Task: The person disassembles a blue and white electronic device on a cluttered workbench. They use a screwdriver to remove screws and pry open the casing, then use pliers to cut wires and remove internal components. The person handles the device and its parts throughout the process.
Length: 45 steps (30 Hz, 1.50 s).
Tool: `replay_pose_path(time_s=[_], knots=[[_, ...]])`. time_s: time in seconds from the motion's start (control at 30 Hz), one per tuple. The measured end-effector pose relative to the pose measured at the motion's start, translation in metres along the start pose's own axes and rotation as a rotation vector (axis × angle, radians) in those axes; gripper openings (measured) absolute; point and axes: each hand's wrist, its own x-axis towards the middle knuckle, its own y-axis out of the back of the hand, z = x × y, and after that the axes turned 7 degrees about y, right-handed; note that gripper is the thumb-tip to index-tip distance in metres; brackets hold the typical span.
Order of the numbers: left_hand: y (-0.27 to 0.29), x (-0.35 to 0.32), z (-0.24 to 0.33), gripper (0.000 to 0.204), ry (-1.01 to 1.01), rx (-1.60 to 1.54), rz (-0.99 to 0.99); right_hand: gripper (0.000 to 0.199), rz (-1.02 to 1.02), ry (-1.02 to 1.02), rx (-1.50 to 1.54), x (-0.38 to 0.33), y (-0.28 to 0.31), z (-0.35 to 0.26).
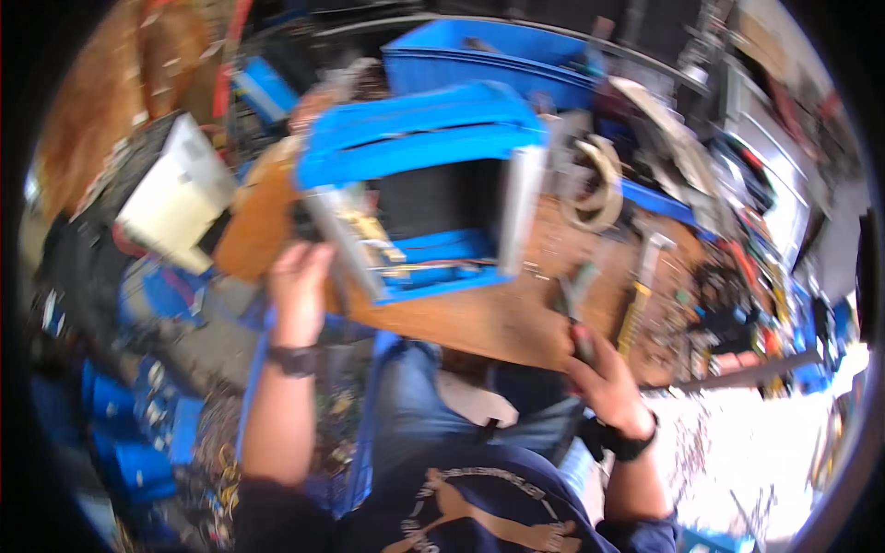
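Note:
A blue and grey open-fronted casing (424, 124) stands tilted on the wooden bench; its dark interior shows, with yellowish parts and thin wires inside. Beside its lower left edge is my left hand (300, 276), fingers stretched upward and apparently holding nothing; blur hides whether they touch the casing. My right hand (607, 382), over the bench's front edge, is closed round the red and dark handle of a hand tool (577, 304). The tool points away from me, its far end blurred, so its exact kind is unclear. A hammer (643, 281) with a yellow handle lies to its right.
Behind the casing sits a blue bin (498, 55). Pale rings (599, 189) like tape rolls lie on the wooden bench (461, 318), with scattered small parts and tools at right. A blue crate (359, 461) of scrap stands below my left arm. A white panel (171, 203) leans at left.

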Motion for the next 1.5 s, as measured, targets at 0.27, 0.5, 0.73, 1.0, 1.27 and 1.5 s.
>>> replay_pose_path(time_s=[0.27,0.5,0.73,1.0,1.27,1.5], knots=[[0.002,0.009,-0.007,0.013,-0.043,-0.136,-0.115,0.034,0.112,-0.118,0.863,0.035,0.024,0.019],[-0.016,0.001,-0.008,0.004,-0.04,-0.175,-0.101,0.02,0.383,-0.002,1.108,0.086,0.028,0.049],[-0.02,0.004,-0.015,0.006,-0.056,-0.17,-0.106,0.043,0.62,0.191,-0.046,0.04,0.003,-0.016],[-0.038,-0.008,-0.028,0.014,-0.101,-0.136,0.17,0.05,0.407,1.011,-0.609,0.063,-0.076,-0.141],[-0.06,0.002,-0.038,0.029,-0.242,0.17,0.44,0.05,0.212,1.503,-1.229,0.162,-0.155,-0.219],[-0.039,0.008,-0.036,0.027,-0.346,0.434,0.381,0.022,0.252,1.416,-1.079,0.177,-0.169,-0.218]])
